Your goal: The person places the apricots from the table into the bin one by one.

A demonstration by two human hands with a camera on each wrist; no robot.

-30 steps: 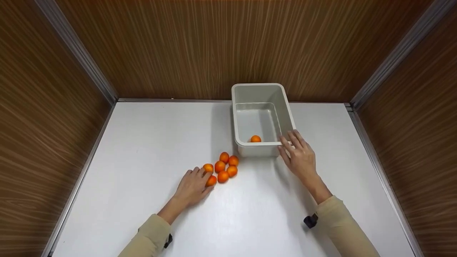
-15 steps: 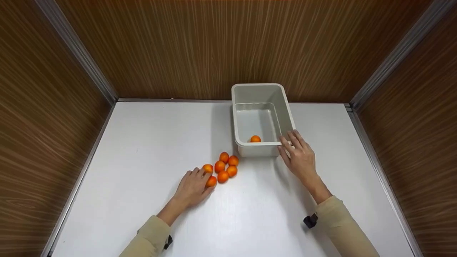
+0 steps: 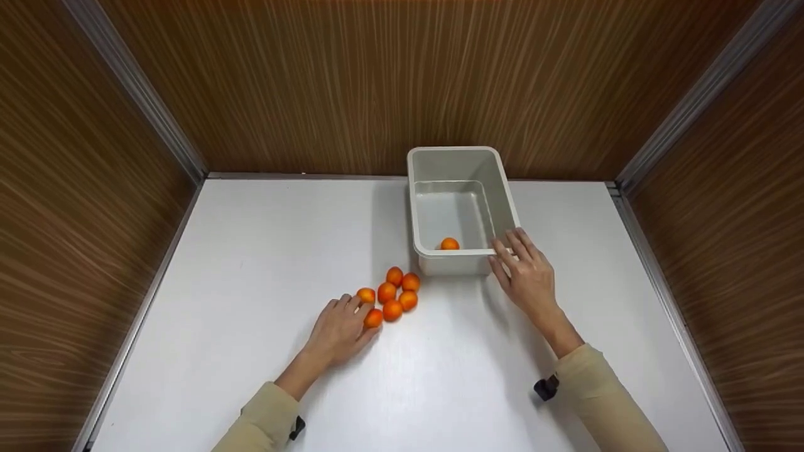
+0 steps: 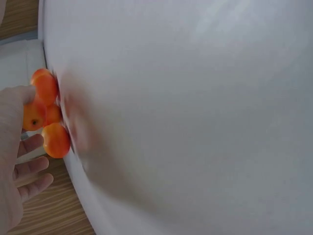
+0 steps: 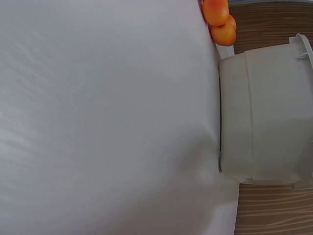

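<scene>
1. The white table top (image 3: 251, 251) has a smooth, faintly satin finish, with soft sheen along its near edge.
2. The pale grey rectangular plastic bin (image 3: 461, 163) at the far edge looks smooth and semi-matt; its walls reflect light dully.
3. The small round orange fruits (image 3: 392, 295) have glossy, finely dimpled skin with small highlights.
4. The brown wood-grain wall panels (image 3: 377, 81) look like streaked laminate, lightly shiny.
5. The silver metal corner strips (image 3: 135, 94) look brushed.
6. The beige cloth sleeves (image 3: 597, 395) look soft and matt.
</scene>
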